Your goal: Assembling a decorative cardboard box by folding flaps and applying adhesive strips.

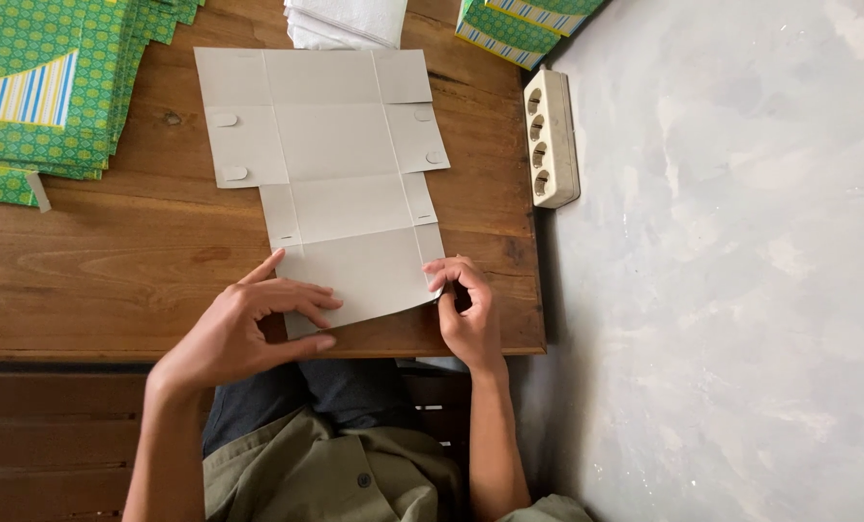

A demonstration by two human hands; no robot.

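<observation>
I am only beginning to fold the grey box blank (340,184): it is lying nearly flat, grey side up, at the surface's (113,271) near right corner, its long axis running from me toward the far edge. My left hand (248,329) is pressing the near panel; my right hand (466,304) is pinching its right flap.

Flat box blank (340,184) on table (113,271), power strip (551,137) right, stacked blanks (45,87) left

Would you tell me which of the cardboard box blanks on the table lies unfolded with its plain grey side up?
The grey box blank under both hands; the stacked blanks at the table's corner show green patterned print.
</observation>
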